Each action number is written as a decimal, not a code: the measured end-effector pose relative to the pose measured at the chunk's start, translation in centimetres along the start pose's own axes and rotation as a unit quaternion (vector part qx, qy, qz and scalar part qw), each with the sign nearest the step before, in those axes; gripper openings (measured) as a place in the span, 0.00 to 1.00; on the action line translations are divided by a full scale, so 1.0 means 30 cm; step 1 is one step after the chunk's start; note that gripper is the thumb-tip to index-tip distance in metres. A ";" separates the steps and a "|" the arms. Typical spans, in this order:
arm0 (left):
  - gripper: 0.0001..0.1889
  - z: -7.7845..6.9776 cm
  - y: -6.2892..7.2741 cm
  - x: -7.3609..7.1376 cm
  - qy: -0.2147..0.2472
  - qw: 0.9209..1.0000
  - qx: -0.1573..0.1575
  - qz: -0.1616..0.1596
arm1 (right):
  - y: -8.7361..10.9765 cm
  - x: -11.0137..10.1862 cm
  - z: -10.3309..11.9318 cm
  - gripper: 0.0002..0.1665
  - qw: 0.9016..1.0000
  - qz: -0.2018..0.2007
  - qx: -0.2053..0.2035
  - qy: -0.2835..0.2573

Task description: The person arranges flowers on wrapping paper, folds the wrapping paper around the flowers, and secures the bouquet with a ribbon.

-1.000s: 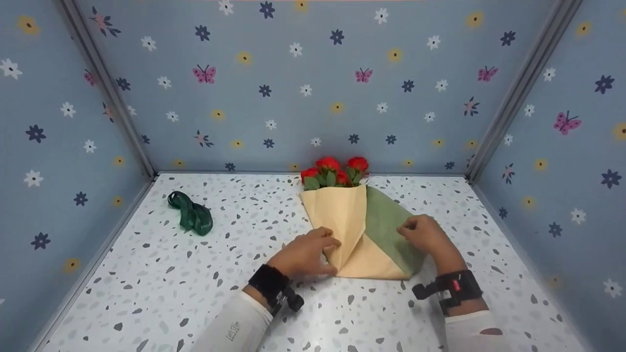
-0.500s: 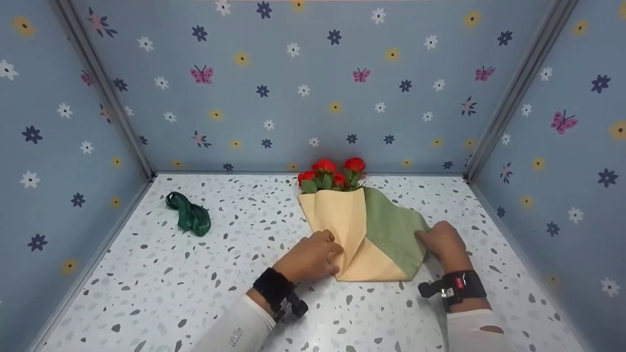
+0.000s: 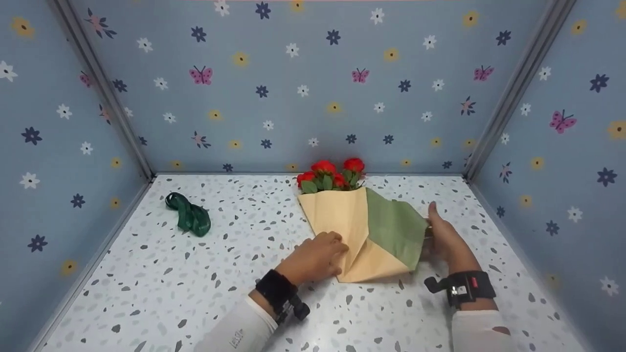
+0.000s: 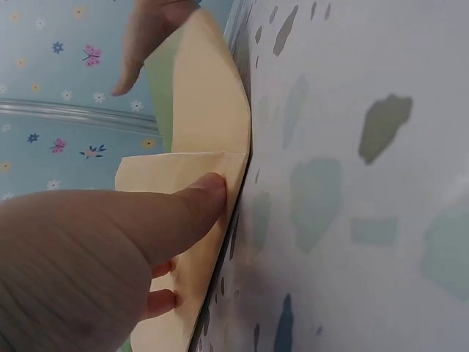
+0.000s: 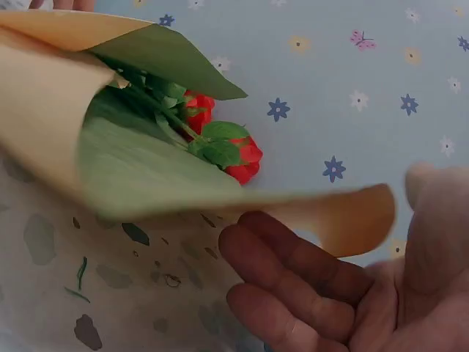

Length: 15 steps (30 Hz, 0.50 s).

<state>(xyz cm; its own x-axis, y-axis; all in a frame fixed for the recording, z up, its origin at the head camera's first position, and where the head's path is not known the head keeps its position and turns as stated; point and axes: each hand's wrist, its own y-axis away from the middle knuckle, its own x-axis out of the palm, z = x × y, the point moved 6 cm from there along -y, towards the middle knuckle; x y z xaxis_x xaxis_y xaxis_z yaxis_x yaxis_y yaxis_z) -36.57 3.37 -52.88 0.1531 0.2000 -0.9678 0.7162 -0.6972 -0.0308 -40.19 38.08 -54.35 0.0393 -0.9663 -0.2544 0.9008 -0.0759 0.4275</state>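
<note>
Several red roses (image 3: 324, 167) with green leaves stick out of a wrapping paper (image 3: 335, 210), cream on one face and green on the other. Its left side is folded over the stems, which are hidden. My left hand (image 3: 315, 258) rests on this fold near the bottom, the thumb (image 4: 201, 198) and fingertips pressing the cream paper. At the right, the paper's green flap (image 3: 397, 226) is lifted off the table. Under its edge lie the extended fingers of my right hand (image 3: 446, 239). In the right wrist view, the right thumb stands apart from the paper's curled corner (image 5: 359, 220).
A bundle of dark green ribbon (image 3: 190, 215) lies at the left on the speckled table (image 3: 234, 288). Flower-patterned panels (image 3: 293, 98) close off the back and both sides. Small green scraps (image 5: 80, 273) lie on the table beneath the bouquet.
My right hand has moved right, from above the green flap to its outer edge, its thumb now raised and fingers underneath. The flap has risen. The left hand has shifted slightly right.
</note>
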 end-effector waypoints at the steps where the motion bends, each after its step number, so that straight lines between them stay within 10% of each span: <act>1: 0.27 0.000 0.002 0.001 0.000 1.000 0.002 0.002 | -0.004 0.004 -0.004 0.73 0.999 0.015 -0.001 -0.038; 5: 0.28 0.001 0.012 0.008 0.002 1.000 0.001 0.013 | -0.006 0.023 -0.015 0.68 0.982 0.096 -0.022 -0.160; 12: 0.30 0.011 0.016 0.016 0.014 1.000 -0.009 0.023 | 0.010 0.064 0.006 0.61 0.907 0.236 -0.116 -0.330; 15: 0.30 0.014 0.017 0.019 0.016 0.999 -0.011 0.026 | -0.002 0.087 0.002 0.45 0.922 0.218 -0.129 -0.294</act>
<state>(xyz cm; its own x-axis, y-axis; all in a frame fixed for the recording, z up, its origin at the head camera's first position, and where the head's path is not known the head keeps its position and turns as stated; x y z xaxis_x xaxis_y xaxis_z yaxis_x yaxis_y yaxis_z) -36.40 2.83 -53.57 0.2117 0.1857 -0.9595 0.7212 -0.6923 0.0251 -40.15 35.55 -54.99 0.2487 -0.8633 0.4392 0.9305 0.3388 0.1391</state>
